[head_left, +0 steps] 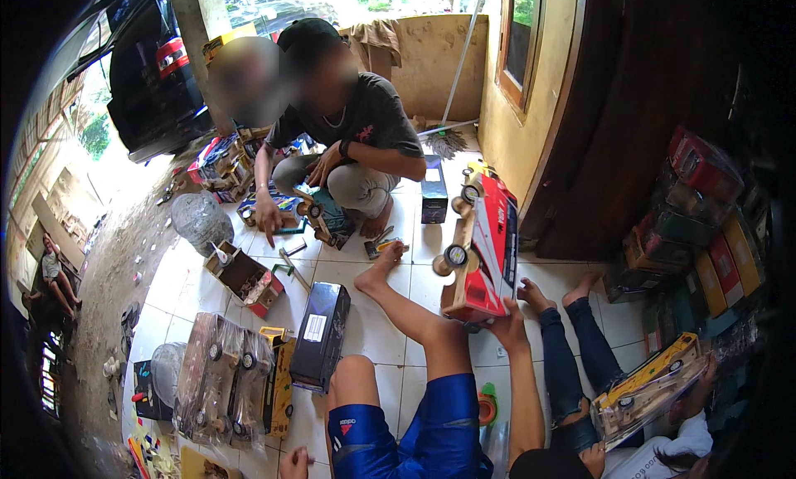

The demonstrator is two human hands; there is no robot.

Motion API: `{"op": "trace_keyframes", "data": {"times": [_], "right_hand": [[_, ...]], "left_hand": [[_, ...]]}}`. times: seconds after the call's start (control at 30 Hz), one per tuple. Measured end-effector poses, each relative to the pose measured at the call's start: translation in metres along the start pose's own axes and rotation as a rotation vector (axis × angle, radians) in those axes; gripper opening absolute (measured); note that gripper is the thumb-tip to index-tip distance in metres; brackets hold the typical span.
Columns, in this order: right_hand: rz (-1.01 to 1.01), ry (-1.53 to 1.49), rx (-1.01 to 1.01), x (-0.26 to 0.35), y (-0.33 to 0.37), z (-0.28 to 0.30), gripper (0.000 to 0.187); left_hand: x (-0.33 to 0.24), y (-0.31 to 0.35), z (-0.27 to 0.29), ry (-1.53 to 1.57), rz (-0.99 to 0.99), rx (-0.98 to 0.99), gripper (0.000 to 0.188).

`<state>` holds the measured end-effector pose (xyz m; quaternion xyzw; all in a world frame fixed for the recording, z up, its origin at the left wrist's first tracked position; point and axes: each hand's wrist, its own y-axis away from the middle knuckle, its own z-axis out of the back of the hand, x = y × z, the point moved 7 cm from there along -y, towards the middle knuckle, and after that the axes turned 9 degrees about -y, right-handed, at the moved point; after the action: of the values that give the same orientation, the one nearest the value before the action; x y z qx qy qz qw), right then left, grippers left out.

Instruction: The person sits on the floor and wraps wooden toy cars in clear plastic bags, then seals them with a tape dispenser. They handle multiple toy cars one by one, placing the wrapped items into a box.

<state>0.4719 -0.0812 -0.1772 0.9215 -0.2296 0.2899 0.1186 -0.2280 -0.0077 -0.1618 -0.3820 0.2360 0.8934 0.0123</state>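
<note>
In my right hand (pixel 507 328) is a red and white wooden toy bus (pixel 491 251), raised on end beyond my right knee. My fingers grip its lower end, and its wooden underside and wheels face left. My left hand (pixel 295 463) shows only in part at the lower edge, left of my blue shorts. Its fingers are curled, and what they hold, if anything, is hidden. The nearest thing beyond it is a black box (pixel 320 336) on the tiles. Plastic-wrapped toy vehicles (pixel 220 379) lie farther left, beside a yellow toy vehicle (pixel 280 381).
Across from me a person (pixel 352 131) squats among toy buses, one hand near a green-handled tool (pixel 290 228). An open box (pixel 245 280) stands nearby. On my right, another person holds a wrapped yellow toy bus (pixel 651 392). Boxes (pixel 717 259) are stacked by the dark door.
</note>
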Motion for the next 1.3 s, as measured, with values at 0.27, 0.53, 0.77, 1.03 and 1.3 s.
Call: {"op": "trace_keyframes", "data": {"times": [0.27,0.53,0.77,1.03,1.3], "right_hand": [[0.079,0.27,-0.252,-0.076,0.077,0.077,0.067],[-0.1,0.17,-0.167,-0.092,0.167,-0.006,0.08],[-0.53,0.288,0.405,-0.071,0.186,-0.121,0.096],[-0.481,0.644,0.38,-0.051,0.147,-0.172,0.094],[-0.047,0.943,0.265,-0.054,0.135,-0.235,0.076]], "left_hand": [[-0.338,-0.045,-0.004,0.311,-0.516,0.44,0.048],[-0.328,-0.026,-0.001,0.325,-0.502,0.555,0.049],[-0.199,0.026,-0.045,0.342,-0.338,0.361,0.053],[-0.222,0.035,-0.045,0.837,-0.157,0.302,0.035],[-0.291,-0.018,-0.087,0.102,-0.632,-0.374,0.047]]}}
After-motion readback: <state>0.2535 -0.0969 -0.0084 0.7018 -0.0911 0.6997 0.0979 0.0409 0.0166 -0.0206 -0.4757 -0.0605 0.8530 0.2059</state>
